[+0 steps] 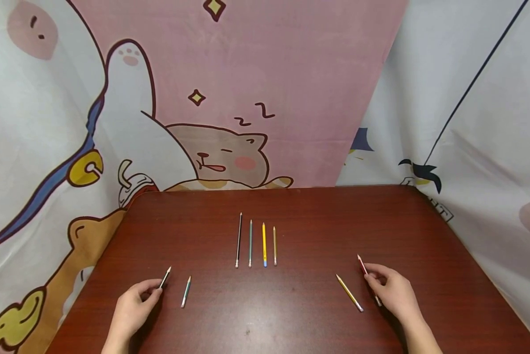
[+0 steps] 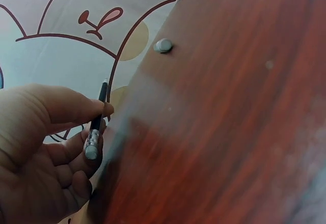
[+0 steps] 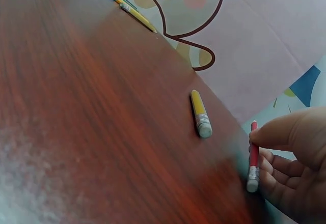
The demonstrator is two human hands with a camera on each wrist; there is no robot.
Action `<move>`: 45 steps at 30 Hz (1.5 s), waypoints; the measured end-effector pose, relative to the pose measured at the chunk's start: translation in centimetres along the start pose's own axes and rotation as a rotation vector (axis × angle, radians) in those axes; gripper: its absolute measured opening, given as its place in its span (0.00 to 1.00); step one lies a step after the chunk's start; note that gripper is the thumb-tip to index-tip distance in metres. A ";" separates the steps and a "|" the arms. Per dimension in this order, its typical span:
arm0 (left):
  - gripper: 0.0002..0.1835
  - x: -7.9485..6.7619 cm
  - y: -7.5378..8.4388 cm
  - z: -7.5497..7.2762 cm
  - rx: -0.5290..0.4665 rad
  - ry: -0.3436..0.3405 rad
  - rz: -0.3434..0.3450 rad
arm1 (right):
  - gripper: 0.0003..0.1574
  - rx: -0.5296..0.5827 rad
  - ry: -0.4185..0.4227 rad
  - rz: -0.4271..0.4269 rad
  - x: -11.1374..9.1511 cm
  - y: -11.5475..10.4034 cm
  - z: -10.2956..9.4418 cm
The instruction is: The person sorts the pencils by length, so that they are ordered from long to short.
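Near the table's left side, my left hand [image 1: 134, 304] pinches a short black pencil [image 2: 100, 109] between thumb and fingers, its eraser end toward me. Just right of it lies a short green pencil [image 1: 186, 292] with a white eraser. On the other side, my right hand [image 1: 396, 293] pinches a red pencil [image 3: 253, 155], tip pointing away. A yellow pencil [image 1: 349, 293] rests on the table to the left of that hand. Whether either held pencil touches the tabletop, I cannot tell.
Toward the back middle of the brown table [image 1: 309, 211] stands a row of longer pencils: black [image 1: 239, 240], green [image 1: 250, 243], yellow [image 1: 265, 244] and a thin gold one [image 1: 274, 246]. A printed cartoon cloth [image 1: 318, 98] hangs behind and beside the table.
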State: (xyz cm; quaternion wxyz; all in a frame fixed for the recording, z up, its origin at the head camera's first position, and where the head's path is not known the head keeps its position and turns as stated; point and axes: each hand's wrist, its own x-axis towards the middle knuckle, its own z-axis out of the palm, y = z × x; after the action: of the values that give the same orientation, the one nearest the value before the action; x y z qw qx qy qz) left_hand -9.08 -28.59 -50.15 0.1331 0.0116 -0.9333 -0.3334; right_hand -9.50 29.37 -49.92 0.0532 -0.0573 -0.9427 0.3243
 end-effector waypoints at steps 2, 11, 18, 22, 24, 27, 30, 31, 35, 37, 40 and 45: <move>0.08 0.0 0.1 0.1 -0.013 0.014 0.001 | 0.18 0.017 0.002 0.011 0.1 -0.1 0.0; 0.08 0.2 1.0 0.4 -0.141 0.009 -0.049 | 0.21 0.102 -0.008 0.014 0.8 -1.6 0.2; 0.10 0.6 2.4 0.8 -0.238 -0.029 -0.082 | 0.22 0.146 -0.013 -0.026 1.7 -3.1 1.1; 0.12 1.0 3.0 1.3 -0.237 -0.055 -0.112 | 0.22 0.184 -0.035 -0.040 2.1 -4.1 1.7; 0.12 1.1 3.3 1.6 -0.240 -0.067 -0.120 | 0.22 0.201 -0.040 -0.046 2.3 -4.7 2.1; 0.13 1.3 3.8 2.1 -0.247 -0.079 -0.118 | 0.21 0.206 -0.038 -0.064 2.6 -5.5 2.6; 0.13 1.5 4.3 2.5 -0.258 -0.080 -0.102 | 0.21 0.207 -0.033 -0.085 3.0 -6.2 3.4; 0.13 1.5 4.5 2.6 -0.263 -0.081 -0.098 | 0.20 0.206 -0.032 -0.090 3.1 -6.4 3.6; 0.14 1.7 5.3 3.1 -0.282 -0.089 -0.076 | 0.19 0.220 -0.041 -0.090 3.6 -7.2 4.7; 0.14 1.7 5.7 3.4 -0.290 -0.093 -0.061 | 0.19 0.224 -0.050 -0.088 3.8 -7.6 5.1; 0.14 1.8 6.2 3.8 -0.300 -0.102 -0.047 | 0.19 0.234 -0.070 -0.087 4.2 -8.0 5.8; 0.14 2.0 7.0 4.5 -0.324 -0.114 -0.028 | 0.19 0.232 -0.084 -0.091 4.7 -8.9 6.8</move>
State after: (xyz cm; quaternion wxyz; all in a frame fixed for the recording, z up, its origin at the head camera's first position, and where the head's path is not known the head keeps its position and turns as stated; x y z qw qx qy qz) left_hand -11.69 -20.55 -48.66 0.0756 -0.0160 -0.8731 -0.4814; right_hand -15.70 18.99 -49.48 0.0345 0.0058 -0.9018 0.4308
